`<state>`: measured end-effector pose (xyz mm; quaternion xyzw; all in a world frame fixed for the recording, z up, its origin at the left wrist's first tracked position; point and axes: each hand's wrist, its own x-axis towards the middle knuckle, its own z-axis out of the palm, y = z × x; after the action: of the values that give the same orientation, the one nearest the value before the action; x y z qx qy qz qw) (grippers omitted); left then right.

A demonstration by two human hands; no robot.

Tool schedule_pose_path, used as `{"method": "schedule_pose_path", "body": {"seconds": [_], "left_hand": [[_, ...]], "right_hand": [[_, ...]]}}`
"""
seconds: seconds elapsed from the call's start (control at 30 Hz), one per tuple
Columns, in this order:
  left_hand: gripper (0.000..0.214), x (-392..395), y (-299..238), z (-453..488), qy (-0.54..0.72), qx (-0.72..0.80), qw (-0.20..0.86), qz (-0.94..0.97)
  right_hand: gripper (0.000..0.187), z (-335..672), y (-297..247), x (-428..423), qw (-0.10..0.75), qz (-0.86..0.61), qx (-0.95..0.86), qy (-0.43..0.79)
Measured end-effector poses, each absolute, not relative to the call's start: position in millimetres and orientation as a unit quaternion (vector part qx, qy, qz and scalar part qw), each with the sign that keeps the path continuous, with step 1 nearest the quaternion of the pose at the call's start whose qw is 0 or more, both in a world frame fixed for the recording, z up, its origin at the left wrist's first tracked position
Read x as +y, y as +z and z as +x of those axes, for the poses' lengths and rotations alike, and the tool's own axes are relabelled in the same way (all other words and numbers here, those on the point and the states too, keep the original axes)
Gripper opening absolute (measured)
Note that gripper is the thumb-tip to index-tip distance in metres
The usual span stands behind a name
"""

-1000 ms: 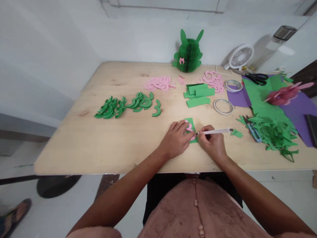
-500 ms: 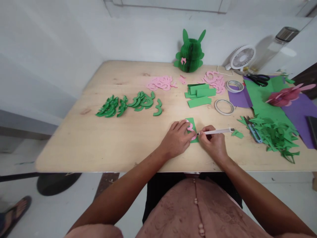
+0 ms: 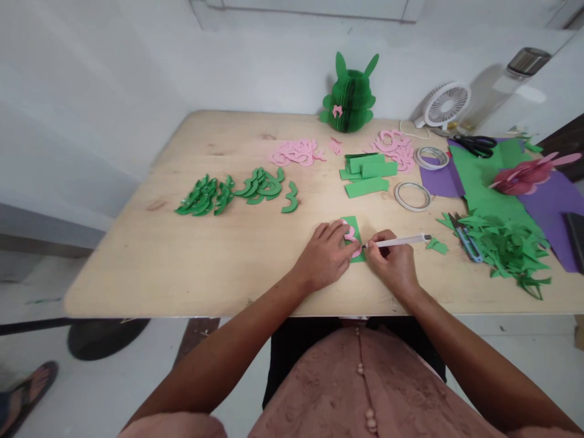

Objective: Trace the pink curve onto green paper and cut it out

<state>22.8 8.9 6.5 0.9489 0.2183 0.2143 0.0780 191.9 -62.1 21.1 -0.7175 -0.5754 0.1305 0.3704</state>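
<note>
Near the front edge of the table a strip of green paper (image 3: pixel 359 229) lies under a pink scalloped paper cutout (image 3: pixel 356 251). My left hand (image 3: pixel 323 255) rests over both, its fingers laid out and pressing the cutout down onto the strip; the covered part of the cutout is hidden. In my right hand (image 3: pixel 395 258) a white pen (image 3: pixel 401 241) is pinched, slanting to the right. Its dark tip touches or nearly touches the strip at the cutout's right edge.
Green curved cutouts (image 3: pixel 262 184) and pink cutouts (image 3: pixel 297 152) lie in piles, with green strips (image 3: pixel 368 173) and tape rolls (image 3: pixel 413 197) farther right. Snips (image 3: pixel 469 242) lie by green scraps (image 3: pixel 511 249). Behind stand a green paper figure (image 3: pixel 350 100), a fan (image 3: pixel 446 104) and a bottle (image 3: pixel 497 97).
Both hands, the pen and the papers keep nearly the same places. Only a very slight shift of the whole view shows.
</note>
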Motion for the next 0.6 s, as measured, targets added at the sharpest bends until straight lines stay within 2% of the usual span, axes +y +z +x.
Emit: {"method": "schedule_pose_path", "body": {"seconds": [0.6], "left_hand": [[0.027,8.6,7.6,22.7,0.213,0.220,0.084,0.948]], "right_hand": [[0.010,191.9,22.0,-63.7,0.383,-0.714,-0.567,0.148]]}}
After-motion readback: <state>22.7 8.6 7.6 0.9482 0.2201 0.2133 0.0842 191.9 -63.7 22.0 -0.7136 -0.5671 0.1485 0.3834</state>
